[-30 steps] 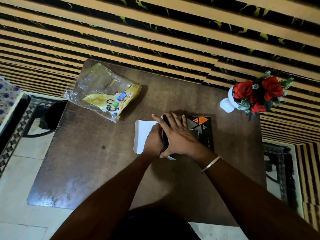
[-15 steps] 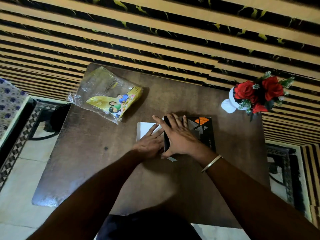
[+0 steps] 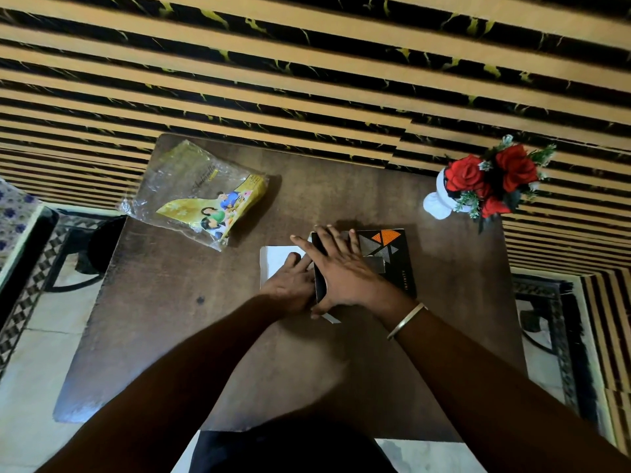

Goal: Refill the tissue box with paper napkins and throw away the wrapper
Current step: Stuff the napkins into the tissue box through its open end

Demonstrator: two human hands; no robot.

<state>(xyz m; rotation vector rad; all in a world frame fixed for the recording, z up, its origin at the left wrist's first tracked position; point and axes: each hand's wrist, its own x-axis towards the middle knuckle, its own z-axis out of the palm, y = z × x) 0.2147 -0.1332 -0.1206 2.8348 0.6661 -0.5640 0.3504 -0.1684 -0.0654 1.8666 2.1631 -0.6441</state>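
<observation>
A black tissue box [image 3: 392, 257] with orange triangles lies flat on the dark wooden table [image 3: 164, 343]. My right hand [image 3: 345, 274] is spread over its top and grips its left end. A white flap or napkin sheet [image 3: 276, 257] sticks out flat from that open end. My left hand [image 3: 290, 285] rests on the white sheet, fingers stretched toward the opening. I cannot tell what is inside the box. The clear and yellow plastic wrapper [image 3: 201, 196] lies crumpled at the table's far left corner, apart from both hands.
A white vase [image 3: 438, 204] of red roses [image 3: 495, 179] stands at the table's far right corner. A striped yellow and black wall runs behind the table. Dark metal frames [image 3: 553, 322] stand on the floor at either side. A small white strip [image 3: 332, 317] pokes out under my right wrist.
My left hand has uncurled from the box's end and now lies flat on the white sheet. My right hand and the box have stayed put; the view shifted slightly.
</observation>
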